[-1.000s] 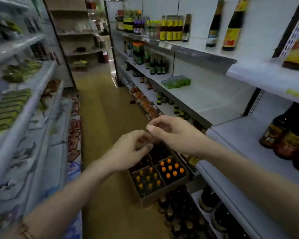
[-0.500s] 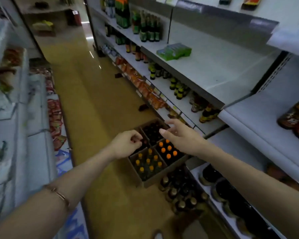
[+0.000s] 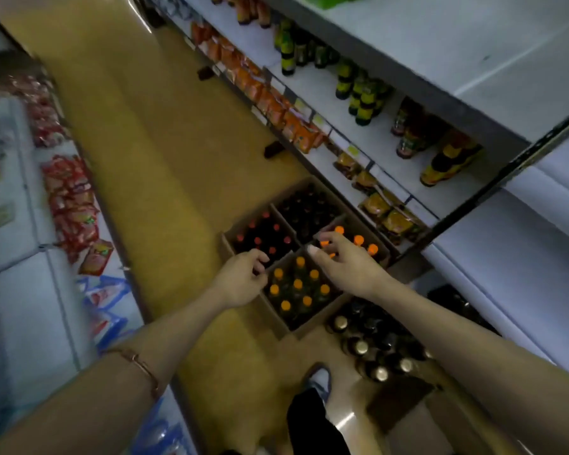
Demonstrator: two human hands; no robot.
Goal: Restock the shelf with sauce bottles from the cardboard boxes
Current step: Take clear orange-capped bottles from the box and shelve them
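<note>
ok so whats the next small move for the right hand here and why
Probably lower the right hand a little and close its fingers round one orange-capped bottle in the far right cardboard box. The hand hovers open over those caps and holds nothing, like the left hand, while the bare white shelf to the right waits.

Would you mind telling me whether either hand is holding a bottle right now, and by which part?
Nothing is held. The left hand and right hand hover, fingers loosely curled, above the orange-capped bottles in the cardboard boxes.
</note>
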